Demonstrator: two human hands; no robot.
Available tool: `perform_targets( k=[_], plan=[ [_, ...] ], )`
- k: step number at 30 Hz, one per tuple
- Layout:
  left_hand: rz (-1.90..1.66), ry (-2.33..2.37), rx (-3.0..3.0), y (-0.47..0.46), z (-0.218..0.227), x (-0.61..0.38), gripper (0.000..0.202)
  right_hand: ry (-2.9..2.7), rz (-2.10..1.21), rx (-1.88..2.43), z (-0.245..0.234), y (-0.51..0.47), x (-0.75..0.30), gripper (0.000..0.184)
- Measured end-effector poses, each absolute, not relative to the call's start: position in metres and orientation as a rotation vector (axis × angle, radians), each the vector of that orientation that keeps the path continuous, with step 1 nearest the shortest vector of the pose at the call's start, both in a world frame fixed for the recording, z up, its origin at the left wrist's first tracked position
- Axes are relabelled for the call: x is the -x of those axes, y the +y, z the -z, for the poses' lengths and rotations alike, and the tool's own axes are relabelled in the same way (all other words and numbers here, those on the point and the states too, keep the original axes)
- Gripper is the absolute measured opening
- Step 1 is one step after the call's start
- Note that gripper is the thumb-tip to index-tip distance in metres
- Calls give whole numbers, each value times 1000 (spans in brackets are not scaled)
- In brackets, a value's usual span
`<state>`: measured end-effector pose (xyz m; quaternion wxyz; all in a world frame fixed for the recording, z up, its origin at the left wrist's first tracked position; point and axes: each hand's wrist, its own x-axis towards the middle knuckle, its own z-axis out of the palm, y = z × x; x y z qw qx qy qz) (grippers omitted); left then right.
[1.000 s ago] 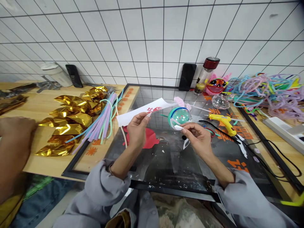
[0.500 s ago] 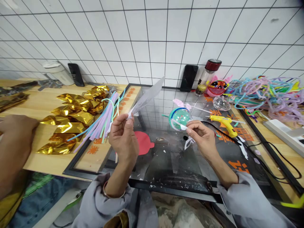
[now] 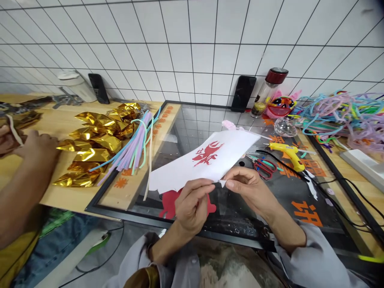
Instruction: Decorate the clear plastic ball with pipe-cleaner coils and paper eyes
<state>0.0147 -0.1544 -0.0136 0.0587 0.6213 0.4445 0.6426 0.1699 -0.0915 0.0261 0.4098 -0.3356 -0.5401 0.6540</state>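
A white sheet of paper (image 3: 180, 168) with a red pattern (image 3: 208, 154) is held tilted above the glass tabletop. Whether the pattern is printed or cut through, I cannot tell. My left hand (image 3: 193, 204) pinches its lower edge between thumb and fingers. Close beside it, my right hand (image 3: 253, 192) has thumb and forefinger closed on a small white paper tip (image 3: 222, 183) at the same edge. Under the sheet and my left hand lies a red paper shape (image 3: 169, 202), partly covered. Red-handled scissors (image 3: 265, 167) rest just beyond my right hand.
A yellow glue gun (image 3: 288, 154) with a black cord lies right, before tangled pastel strips (image 3: 345, 120) and a white power strip (image 3: 363, 162). Left are pastel strips (image 3: 135, 144) and gold foil pieces (image 3: 96, 154). Another person's hand (image 3: 37, 148) works at far left. A bottle (image 3: 268, 92) stands behind.
My left hand has moved right and down, bringing the white sheet flatter, its red pattern now showing. My hands have come together at its edge. The sheet now covers the clear-and-green ball.
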Motion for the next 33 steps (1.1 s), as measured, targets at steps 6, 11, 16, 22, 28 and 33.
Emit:
perform_targets(
  k=[6,11,16,22,28,33],
  plan=[
    [-1825,1217,-1946,-151,5,-19,40,-1435,-1440,954,-36,-89,-173,21],
    [-1753,1070,-1819,-152,-1,-22,32,-1491,-1317,941,-35,-86,-173,16],
    [-1597,997,-1099,-151,11,-30,6,-1496,-1305,865,-37,-73,-163,14],
    [-1621,677,-504,-128,-2,-25,42,-1566,-1359,774,-47,-62,-150,21],
    [-1636,751,-450,-110,-16,-25,37,-1502,-1414,873,-35,-60,-154,29],
    [-1600,802,-235,-110,-7,-32,38,-1544,-1366,999,-14,-60,-176,26]
  ],
)
